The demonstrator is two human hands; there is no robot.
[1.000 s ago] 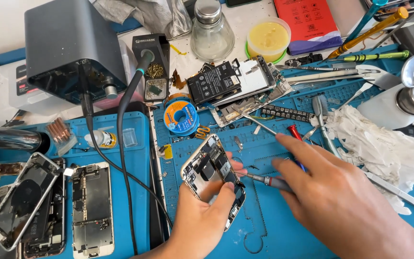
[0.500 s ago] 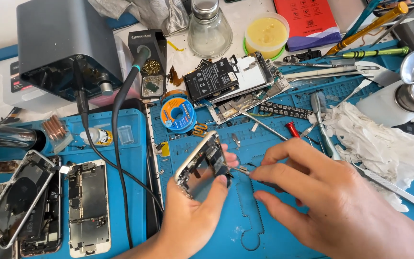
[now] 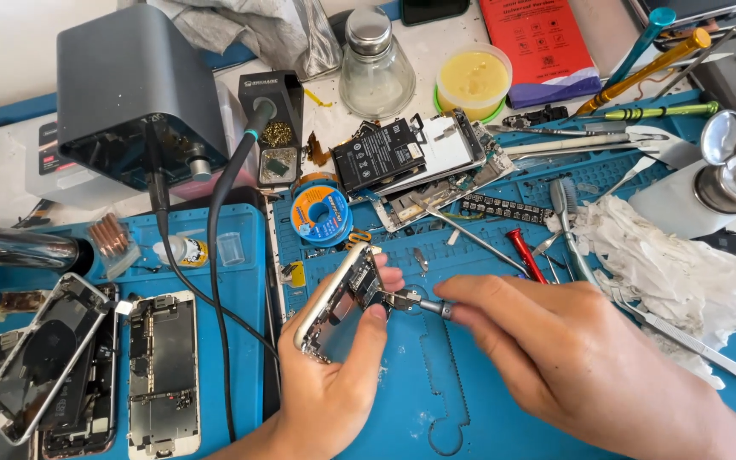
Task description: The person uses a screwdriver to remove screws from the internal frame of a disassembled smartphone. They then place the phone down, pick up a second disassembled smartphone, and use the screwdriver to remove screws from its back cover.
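My left hand [image 3: 334,383] grips the open phone [image 3: 338,300], tilted on edge above the blue mat [image 3: 436,400], fingertips over its top rim. My right hand [image 3: 572,358] pinches a screwdriver [image 3: 419,302], tip touching the phone's internals. Landmark is the phone. Solder spool [image 3: 321,213] sits just behind it. A disassembled phone with battery [image 3: 415,158] lies further behind, to the right. Red-handled tool [image 3: 526,254] is to the right, beside the white rag [image 3: 675,273]. Two stripped phone frames [image 3: 87,366] lie well left. Grey station [image 3: 134,94] is far back-left, and its black cable [image 3: 215,281] runs down left of the phone.
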